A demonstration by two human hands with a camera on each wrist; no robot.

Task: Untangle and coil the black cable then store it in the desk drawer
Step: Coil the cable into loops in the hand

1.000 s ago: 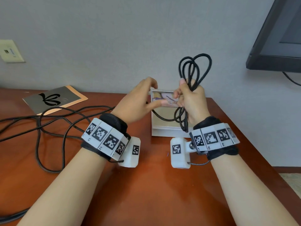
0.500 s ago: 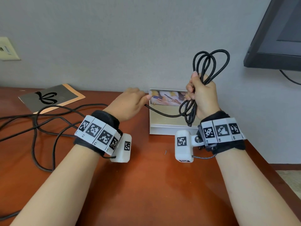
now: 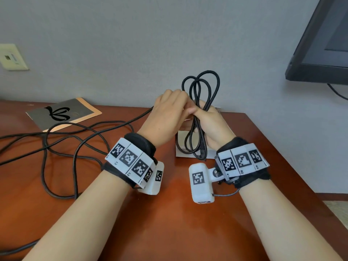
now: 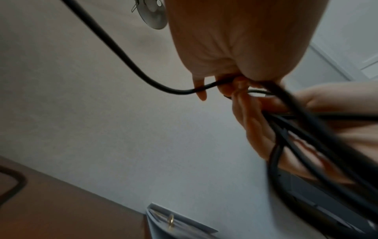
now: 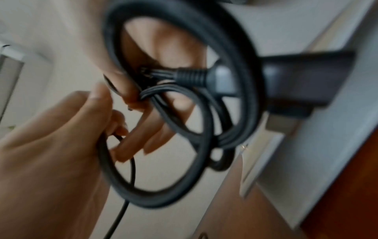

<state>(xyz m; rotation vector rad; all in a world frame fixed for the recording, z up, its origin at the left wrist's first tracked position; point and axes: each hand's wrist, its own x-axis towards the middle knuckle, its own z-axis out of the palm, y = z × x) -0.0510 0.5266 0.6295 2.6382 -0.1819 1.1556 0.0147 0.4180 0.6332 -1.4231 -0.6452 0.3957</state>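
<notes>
My right hand point(image 3: 211, 123) grips a bundle of black cable point(image 3: 202, 87) upright above the desk; loops stick up over the fist and hang below it point(image 3: 195, 146). In the right wrist view the cable's plug end point(image 5: 194, 76) lies among the coils point(image 5: 184, 113). My left hand point(image 3: 169, 110) is pressed against the right one and pinches a strand of the cable point(image 4: 126, 64) that runs off to the left. The loose remainder of the cable point(image 3: 62, 140) sprawls in tangled loops on the left of the desk. No drawer is in view.
A wooden desk point(image 3: 178, 213) against a grey wall. A grey and tan booklet point(image 3: 62, 113) lies at the back left, a small white stand point(image 3: 180, 147) behind my hands. A dark monitor point(image 3: 323, 44) hangs at the upper right, a wall plate point(image 3: 12, 57) at the left.
My left hand, which had drawn a strand out to the left, has come back up against the right hand. The right hand has moved the coil down and left.
</notes>
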